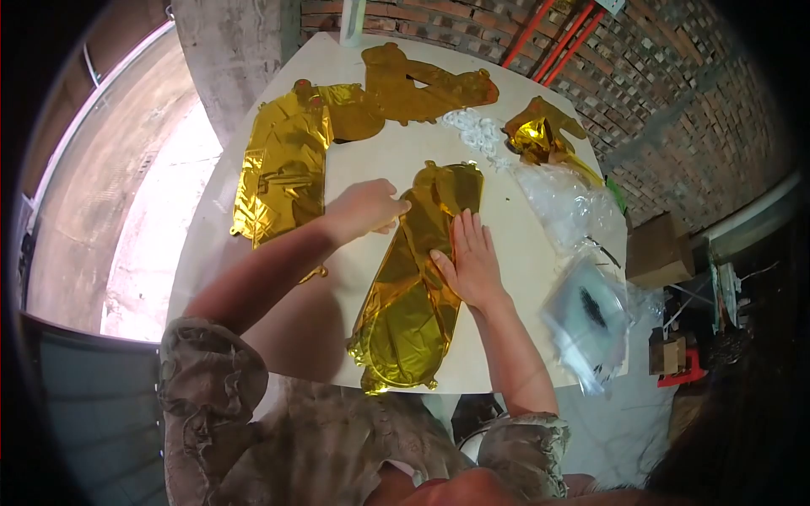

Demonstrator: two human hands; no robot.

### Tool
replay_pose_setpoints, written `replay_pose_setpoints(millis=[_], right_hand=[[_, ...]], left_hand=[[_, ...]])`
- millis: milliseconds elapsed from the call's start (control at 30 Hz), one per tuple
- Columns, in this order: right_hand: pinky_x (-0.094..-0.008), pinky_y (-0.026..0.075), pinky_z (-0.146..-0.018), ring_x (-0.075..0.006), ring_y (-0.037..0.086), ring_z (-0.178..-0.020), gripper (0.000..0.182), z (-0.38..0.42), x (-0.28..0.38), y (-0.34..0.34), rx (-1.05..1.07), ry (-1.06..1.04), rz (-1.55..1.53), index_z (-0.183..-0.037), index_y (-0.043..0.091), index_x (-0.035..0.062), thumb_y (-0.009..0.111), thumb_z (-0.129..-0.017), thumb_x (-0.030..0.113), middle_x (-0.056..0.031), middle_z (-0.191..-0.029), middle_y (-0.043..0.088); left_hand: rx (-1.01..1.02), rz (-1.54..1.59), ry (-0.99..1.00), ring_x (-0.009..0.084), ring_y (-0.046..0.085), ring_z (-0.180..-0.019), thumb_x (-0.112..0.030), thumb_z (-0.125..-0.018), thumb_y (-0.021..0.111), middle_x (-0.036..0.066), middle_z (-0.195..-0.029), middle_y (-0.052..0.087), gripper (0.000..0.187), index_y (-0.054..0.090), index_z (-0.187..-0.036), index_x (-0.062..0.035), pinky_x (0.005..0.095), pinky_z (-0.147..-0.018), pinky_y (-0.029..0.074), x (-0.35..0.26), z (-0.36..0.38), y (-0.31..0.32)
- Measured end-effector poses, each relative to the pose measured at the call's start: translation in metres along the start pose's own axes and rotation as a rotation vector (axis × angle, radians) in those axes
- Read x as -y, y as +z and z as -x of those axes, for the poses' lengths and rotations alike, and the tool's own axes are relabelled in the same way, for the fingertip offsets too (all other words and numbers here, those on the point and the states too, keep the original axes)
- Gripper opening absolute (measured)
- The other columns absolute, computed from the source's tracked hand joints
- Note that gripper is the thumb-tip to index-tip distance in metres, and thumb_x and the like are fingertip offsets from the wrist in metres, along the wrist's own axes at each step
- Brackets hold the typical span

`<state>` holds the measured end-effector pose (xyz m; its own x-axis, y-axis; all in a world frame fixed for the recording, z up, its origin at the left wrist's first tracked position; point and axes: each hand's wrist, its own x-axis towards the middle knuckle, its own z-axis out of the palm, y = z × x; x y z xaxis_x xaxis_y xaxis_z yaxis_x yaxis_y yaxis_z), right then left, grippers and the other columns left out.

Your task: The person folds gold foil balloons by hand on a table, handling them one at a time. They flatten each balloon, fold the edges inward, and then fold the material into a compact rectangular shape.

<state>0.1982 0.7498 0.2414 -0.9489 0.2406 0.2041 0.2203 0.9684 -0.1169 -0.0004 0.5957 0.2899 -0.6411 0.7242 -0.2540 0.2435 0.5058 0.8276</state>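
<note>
White table (354, 354) against a brick wall.

Nearest you: gold foil balloon (413, 295), deflated, lying flat mid-table. Your right hand (472, 261) presses it, fingers spread flat; your left hand (367, 207) rests curled at its upper edge, pinch not discernible. Likely featherlight, limp, slippery, crease-prone; hold by the edge seam.

Right: clear plastic bags (582, 312).

Far: more gold foil balloons (283, 169).

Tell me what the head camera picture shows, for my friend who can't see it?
A person presses a flat gold foil balloon onto a white table, the right hand lying flat on it and the left hand at its left edge. More gold balloons lie farther back, with clear plastic bags to the right and a brick wall behind.
</note>
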Motion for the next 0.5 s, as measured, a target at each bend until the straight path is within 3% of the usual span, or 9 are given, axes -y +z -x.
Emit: replay_pose_setpoints(millis=[67, 133, 233, 367, 433, 500], right_hand=[[-0.0475, 0.015, -0.122, -0.0380, 0.019, -0.150, 0.079, 0.000, 0.001, -0.001, 0.017, 0.011, 0.014, -0.151, 0.026, -0.0072, 0.043, -0.101, 0.052, -0.0258, -0.159, 0.024], [-0.0472, 0.015, -0.122, -0.0374, 0.019, -0.150, 0.080, 0.001, 0.001, 0.000, 0.007, 0.015, 0.003, -0.151, 0.026, -0.0071, 0.043, -0.101, 0.052, -0.0256, -0.159, 0.024], [-0.0466, 0.014, -0.122, -0.0363, 0.019, -0.151, 0.080, 0.001, 0.000, 0.001, -0.010, 0.022, -0.011, -0.152, 0.027, -0.0068, 0.043, -0.100, 0.053, -0.0250, -0.160, 0.024], [-0.0454, 0.013, -0.123, -0.0345, 0.018, -0.151, 0.080, 0.002, 0.000, 0.001, -0.016, 0.033, -0.036, -0.152, 0.027, -0.0063, 0.043, -0.100, 0.053, -0.0241, -0.160, 0.024], [-0.0452, 0.013, -0.123, -0.0343, 0.018, -0.151, 0.080, 0.001, 0.001, -0.002, -0.011, 0.038, -0.047, -0.152, 0.027, -0.0062, 0.043, -0.100, 0.053, -0.0239, -0.160, 0.025], [-0.0450, 0.013, -0.123, -0.0342, 0.018, -0.151, 0.080, 0.001, 0.002, -0.003, -0.005, 0.045, -0.056, -0.152, 0.027, -0.0062, 0.043, -0.100, 0.053, -0.0237, -0.160, 0.025]], left_hand=[[0.064, 0.039, -0.079, 0.0165, 0.063, -0.062, -0.030, -0.089, 0.070, 0.011, -0.080, 0.066, 0.044, 0.062, -0.111, 0.0075, 0.0294, -0.054, 0.051, -0.003, -0.013, -0.004], [0.165, 0.108, -0.153, 0.0134, 0.052, -0.055, -0.029, -0.086, 0.073, 0.006, -0.072, 0.058, 0.035, 0.065, -0.095, 0.0033, 0.0268, -0.048, 0.041, 0.008, -0.034, 0.001], [0.110, 0.156, -0.122, 0.0111, 0.044, -0.052, -0.028, -0.085, 0.075, 0.002, -0.067, 0.051, 0.029, 0.063, -0.088, -0.0014, 0.0256, -0.046, 0.032, 0.001, -0.029, 0.005], [0.138, 0.021, 0.035, 0.0124, 0.048, -0.048, -0.032, -0.086, 0.068, 0.002, -0.059, 0.054, 0.029, 0.066, -0.077, -0.0049, 0.0286, -0.046, 0.037, 0.010, -0.038, 0.009], [0.121, 0.257, -0.203, 0.0101, 0.048, -0.052, -0.027, -0.088, 0.069, 0.001, -0.065, 0.056, 0.020, 0.067, -0.081, -0.0080, 0.0244, -0.046, 0.035, -0.008, -0.027, 0.012], [0.165, 0.320, -0.210, 0.0084, 0.049, -0.056, -0.027, -0.089, 0.070, 0.000, -0.067, 0.054, 0.021, 0.064, -0.084, -0.0071, 0.0220, -0.047, 0.035, -0.025, -0.010, 0.007]])
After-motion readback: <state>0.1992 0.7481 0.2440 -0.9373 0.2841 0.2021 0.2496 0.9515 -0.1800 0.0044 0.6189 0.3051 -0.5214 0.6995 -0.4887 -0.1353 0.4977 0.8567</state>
